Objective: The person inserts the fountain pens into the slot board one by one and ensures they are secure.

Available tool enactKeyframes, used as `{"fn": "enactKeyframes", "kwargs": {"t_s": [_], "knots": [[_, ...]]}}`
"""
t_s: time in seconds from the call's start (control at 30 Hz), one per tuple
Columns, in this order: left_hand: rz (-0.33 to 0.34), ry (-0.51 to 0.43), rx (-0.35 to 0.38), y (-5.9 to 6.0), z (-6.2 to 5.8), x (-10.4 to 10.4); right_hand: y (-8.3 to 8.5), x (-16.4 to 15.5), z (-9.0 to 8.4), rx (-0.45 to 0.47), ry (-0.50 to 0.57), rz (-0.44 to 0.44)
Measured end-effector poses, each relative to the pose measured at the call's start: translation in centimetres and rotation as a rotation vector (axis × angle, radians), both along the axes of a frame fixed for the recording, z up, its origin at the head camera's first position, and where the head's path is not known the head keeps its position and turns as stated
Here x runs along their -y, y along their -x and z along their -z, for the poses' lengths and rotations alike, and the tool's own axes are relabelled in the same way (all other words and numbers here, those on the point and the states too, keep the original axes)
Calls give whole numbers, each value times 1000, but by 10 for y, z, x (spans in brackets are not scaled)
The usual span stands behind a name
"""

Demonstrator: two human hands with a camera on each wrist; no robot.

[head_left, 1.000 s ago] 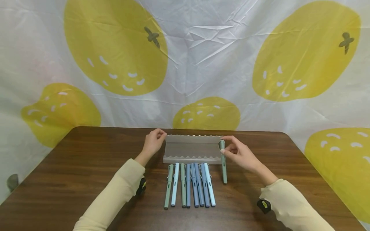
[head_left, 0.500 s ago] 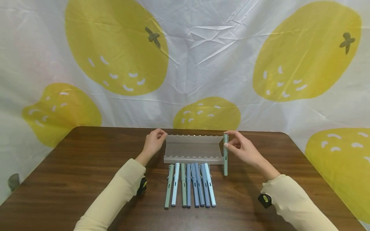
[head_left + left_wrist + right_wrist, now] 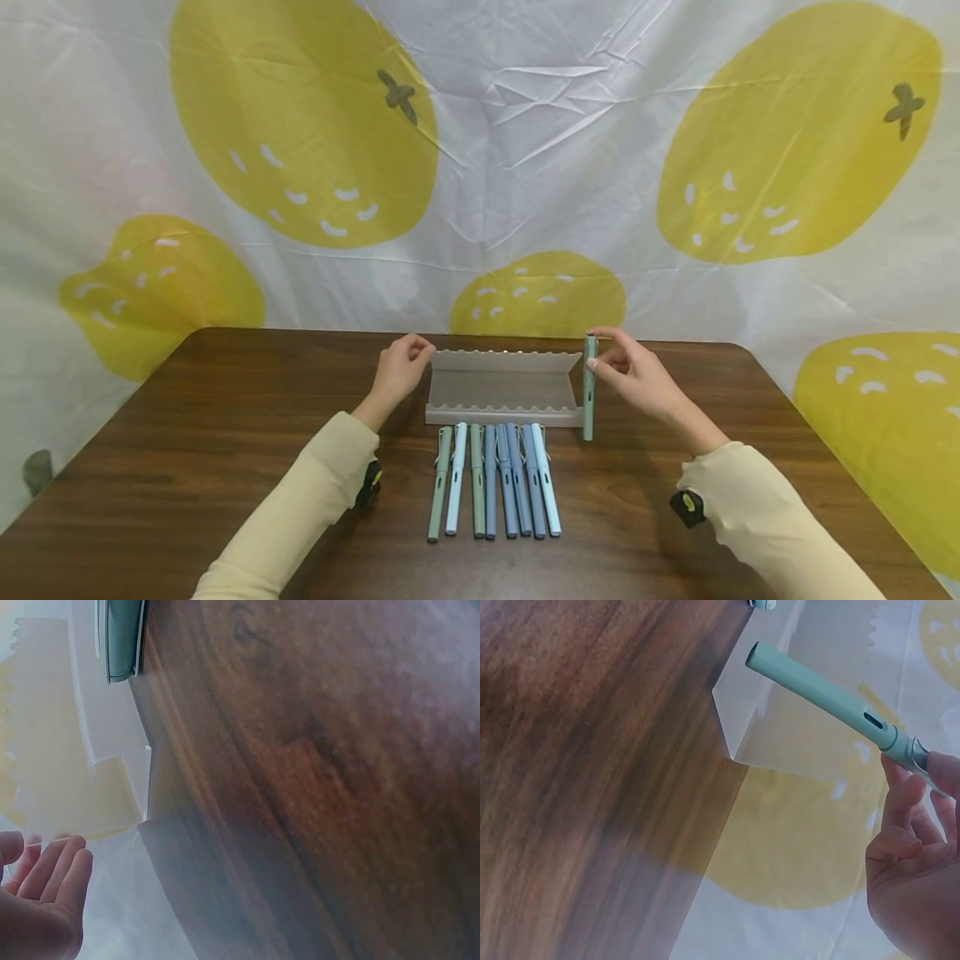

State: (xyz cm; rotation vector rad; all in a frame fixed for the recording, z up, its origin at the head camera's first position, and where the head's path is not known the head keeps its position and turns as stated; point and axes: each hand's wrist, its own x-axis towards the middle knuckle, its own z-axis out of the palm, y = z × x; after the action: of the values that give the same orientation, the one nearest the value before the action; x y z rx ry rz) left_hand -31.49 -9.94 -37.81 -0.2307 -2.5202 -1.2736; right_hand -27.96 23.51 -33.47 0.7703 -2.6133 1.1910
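Fingers (image 3: 606, 357) of the right hand (image 3: 633, 379) are pinching a green pen (image 3: 588, 388) near its cap, holding it upright just beside the frosted pen rack (image 3: 502, 387), probably for lining up with a notch. Opposite, the left hand (image 3: 401, 367) is gripping the rack's far corner, likely steadying it. Seven pens (image 3: 495, 479) are lying nearer the person.

head view forward-down, wrist views close

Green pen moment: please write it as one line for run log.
right hand: pinches green pen, lifted | left hand: grips rack corner | seven pens: on table
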Motion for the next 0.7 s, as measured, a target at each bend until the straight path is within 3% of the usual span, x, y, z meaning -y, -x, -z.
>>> {"fn": "enactKeyframes", "kwargs": {"t_s": [0.3, 0.7], "knots": [[-3, -9, 10, -1, 0, 0, 5, 0, -6, 24, 14, 30], [-3, -15, 4, -2, -1, -1, 13, 3, -10, -49, 9, 57]]}}
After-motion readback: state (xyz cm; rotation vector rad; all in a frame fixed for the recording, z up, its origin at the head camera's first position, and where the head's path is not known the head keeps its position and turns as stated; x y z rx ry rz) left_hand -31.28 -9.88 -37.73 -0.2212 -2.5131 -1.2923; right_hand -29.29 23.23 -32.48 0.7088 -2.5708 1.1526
